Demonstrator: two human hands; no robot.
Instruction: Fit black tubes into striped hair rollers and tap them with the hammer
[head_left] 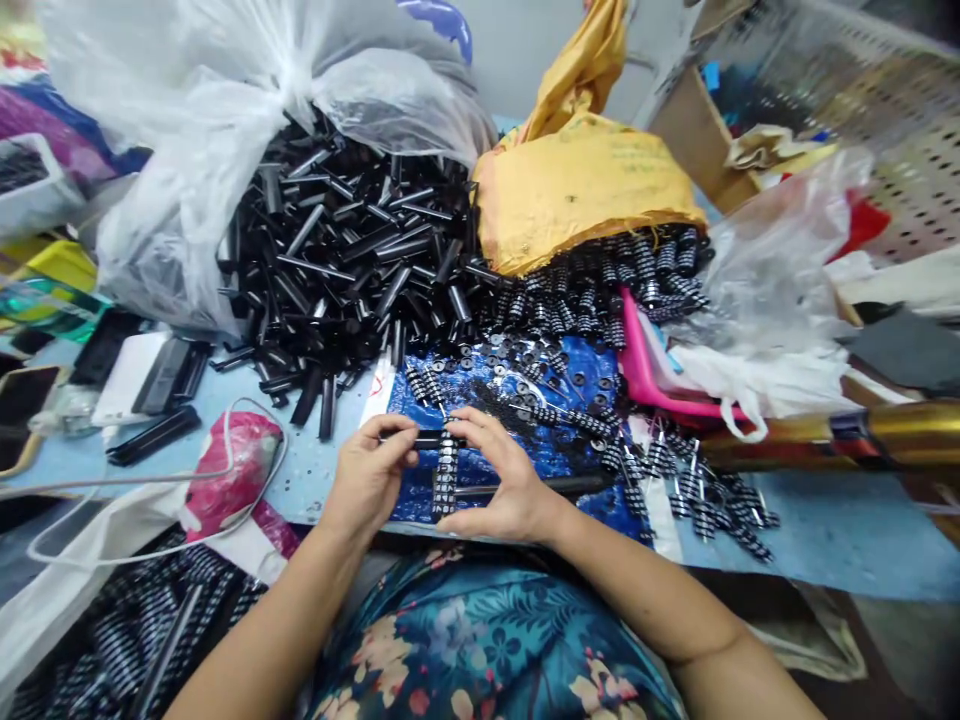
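Pinched in my left hand [373, 468] is a slim black plastic tube [429, 439], held level and pointing right. Its far end meets a black cylinder with a white checked pattern [445, 475], which stands crosswise to it. My right hand [510, 485] curves around that cylinder, fingers by its top end and thumb by its bottom end; the exact contact is hard to see. Behind the right hand a long black rod [577, 485] lies on a blue plastic sheet [412, 500]. More checked cylinders [425, 384] and small black washers [499, 370] lie just beyond my hands.
A big heap of black tubes [360, 250] spills from a clear bag [172, 230]. Checked cylinders fill a yellow sack [585, 190]. A pink tray [645, 370] and gold roll [900, 435] are on the right. Left are a pink bundle [232, 465], white cable [150, 485] and phone [26, 415].
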